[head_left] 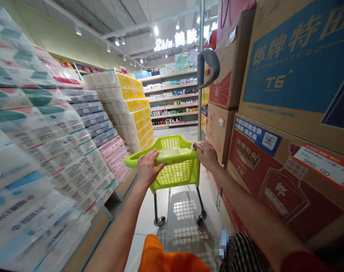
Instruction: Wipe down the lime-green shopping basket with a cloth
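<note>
A lime-green plastic shopping cart (pixel 172 177) stands in front of me on dark legs with casters. My left hand (pixel 149 166) is closed over the left part of its handle (pixel 176 158), thumb on the near side. At the handle's right end, my right hand (pixel 206 154) grips with its fingers curled over the bar. Something small and whitish shows by the right fingertips; I cannot make out what it is. Through the slots of the basket no goods can be made out.
Stacked tissue packs (pixel 72 151) line the left side, with yellow-sided packs (pixel 132 109) farther on. Cardboard boxes (pixel 274 158) rise close on the right, beside a metal pole with a grey loop handle (pixel 208 68). Stocked shelves (pixel 172 98) stand ahead across the tiled floor (pixel 179 215).
</note>
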`<control>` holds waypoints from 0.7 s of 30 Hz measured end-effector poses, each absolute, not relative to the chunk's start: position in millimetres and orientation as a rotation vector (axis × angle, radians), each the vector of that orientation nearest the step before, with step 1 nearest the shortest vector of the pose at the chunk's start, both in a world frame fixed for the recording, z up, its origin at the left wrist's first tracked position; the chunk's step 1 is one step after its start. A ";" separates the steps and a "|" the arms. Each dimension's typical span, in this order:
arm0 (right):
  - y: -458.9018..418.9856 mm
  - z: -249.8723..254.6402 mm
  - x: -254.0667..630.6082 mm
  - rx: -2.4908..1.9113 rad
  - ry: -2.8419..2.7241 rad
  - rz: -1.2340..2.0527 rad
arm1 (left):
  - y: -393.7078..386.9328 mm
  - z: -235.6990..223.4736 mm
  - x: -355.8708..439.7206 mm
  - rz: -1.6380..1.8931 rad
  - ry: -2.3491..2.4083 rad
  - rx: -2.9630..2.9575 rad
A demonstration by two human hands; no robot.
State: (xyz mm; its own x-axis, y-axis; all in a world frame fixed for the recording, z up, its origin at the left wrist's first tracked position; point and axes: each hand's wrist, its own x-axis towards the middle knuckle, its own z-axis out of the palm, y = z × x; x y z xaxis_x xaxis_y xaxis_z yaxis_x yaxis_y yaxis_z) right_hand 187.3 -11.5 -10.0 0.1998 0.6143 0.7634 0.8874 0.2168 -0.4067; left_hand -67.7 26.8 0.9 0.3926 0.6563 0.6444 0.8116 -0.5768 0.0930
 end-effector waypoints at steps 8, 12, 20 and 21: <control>-20.7 -21.9 158.0 -1.254 -1.624 -0.459 | 25.9 3.4 -83.0 -0.933 -1.322 -2.420; -16.3 -21.4 169.1 -1.366 -1.400 -0.408 | 17.4 3.6 -74.8 -0.944 -1.347 -2.386; -30.9 -18.3 105.9 -1.133 -1.605 -0.347 | 8.5 0.3 -56.2 -0.966 -1.378 -2.319; -28.5 -16.3 114.0 -1.151 -1.540 -0.326 | 7.3 0.0 -55.3 -0.961 -1.382 -2.312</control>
State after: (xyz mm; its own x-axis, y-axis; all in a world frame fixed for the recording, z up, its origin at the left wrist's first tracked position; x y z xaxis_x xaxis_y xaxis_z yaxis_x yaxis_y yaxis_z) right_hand 114.0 -28.5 -16.3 0.1070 0.4836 0.8687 0.7938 0.4846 -0.3675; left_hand -55.3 7.3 0.0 0.3208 0.6726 0.6668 0.8592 -0.5029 0.0940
